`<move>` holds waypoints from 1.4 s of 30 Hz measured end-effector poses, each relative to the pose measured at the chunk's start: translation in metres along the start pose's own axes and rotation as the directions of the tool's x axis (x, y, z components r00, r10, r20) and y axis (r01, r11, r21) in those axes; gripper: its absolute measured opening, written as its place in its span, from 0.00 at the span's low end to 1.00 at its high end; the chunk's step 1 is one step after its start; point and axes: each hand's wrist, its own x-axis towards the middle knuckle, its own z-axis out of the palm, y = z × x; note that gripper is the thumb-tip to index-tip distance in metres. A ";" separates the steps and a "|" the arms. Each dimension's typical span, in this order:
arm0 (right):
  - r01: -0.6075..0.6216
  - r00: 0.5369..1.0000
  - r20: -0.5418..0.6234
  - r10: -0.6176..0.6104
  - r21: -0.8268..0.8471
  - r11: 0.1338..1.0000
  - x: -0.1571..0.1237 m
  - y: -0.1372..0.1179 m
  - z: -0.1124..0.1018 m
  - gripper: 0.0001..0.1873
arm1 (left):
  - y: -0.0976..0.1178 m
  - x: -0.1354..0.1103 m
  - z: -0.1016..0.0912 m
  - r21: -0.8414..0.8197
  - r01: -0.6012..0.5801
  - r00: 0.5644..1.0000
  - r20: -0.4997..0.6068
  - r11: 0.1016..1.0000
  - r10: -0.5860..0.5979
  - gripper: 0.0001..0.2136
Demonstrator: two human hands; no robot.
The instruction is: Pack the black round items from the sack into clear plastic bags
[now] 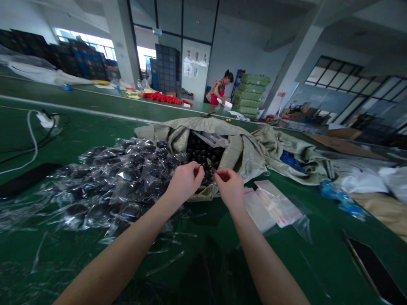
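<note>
My left hand [187, 180] is closed in a pinch in front of the mouth of a woven sack [244, 154]. Close beside it, my right hand [230, 186] pinches too, thumb against fingers. Something small and thin shows between the fingertips, too unclear to name. Behind them the sack lies open, with many black rounded pieces [199, 151] inside. To the left of my left hand spreads a heap of black pieces in clear plastic bags [136, 171]. Stacks of flat clear bags [259, 209] lie just right of my right hand.
A phone [377, 267] lies at the right, a dark flat object [27, 180] at the left by a power strip [47, 120]. Blue crumpled plastic [343, 199] sits near another sack [295, 159]. A co-worker [218, 90] stands across the far table by red items [163, 98].
</note>
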 end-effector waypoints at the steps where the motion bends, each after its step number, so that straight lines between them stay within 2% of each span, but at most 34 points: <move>1: 0.013 1.000 -0.009 -0.013 -0.030 0.999 0.001 -0.005 -0.003 0.08 | 0.001 0.000 0.001 0.007 0.004 1.000 -0.003 1.000 -0.004 0.13; 5: 0.098 0.995 0.001 -0.099 -0.184 0.978 0.012 -0.033 -0.013 0.10 | 0.003 0.000 0.006 0.106 0.069 0.997 0.030 0.992 -0.073 0.14; 8: 0.178 0.984 0.070 -0.164 -0.368 0.912 0.023 -0.050 -0.018 0.12 | 0.005 0.003 0.010 0.179 0.126 0.987 0.074 0.976 -0.141 0.15; 10: 0.216 0.976 0.129 -0.176 -0.464 0.859 0.028 -0.056 -0.020 0.13 | 0.007 0.005 0.009 0.213 0.139 0.983 0.084 0.967 -0.160 0.15; 13: 0.240 0.968 0.189 -0.163 -0.519 0.820 0.030 -0.054 -0.022 0.12 | 0.013 0.005 0.003 0.259 0.141 0.984 0.074 0.956 -0.165 0.15; 20: 0.324 0.942 0.218 -0.255 -0.393 0.861 0.019 -0.048 -0.022 0.11 | 0.016 -0.009 -0.004 0.358 0.141 0.989 -0.003 0.923 -0.150 0.17; 26: 0.399 0.901 0.297 -0.316 -0.287 0.871 0.019 -0.051 -0.024 0.14 | 0.017 -0.021 -0.002 0.365 0.119 0.989 0.036 0.923 -0.141 0.17; 34: 0.464 0.856 0.386 -0.344 -0.278 0.841 0.023 -0.056 -0.028 0.16 | 0.030 -0.029 -0.009 0.324 0.150 0.988 -0.007 0.934 -0.156 0.17; 42: 0.517 0.821 0.432 -0.372 -0.288 0.806 0.013 -0.064 -0.035 0.17 | 0.028 -0.039 -0.013 0.311 0.169 0.981 0.039 0.935 -0.190 0.17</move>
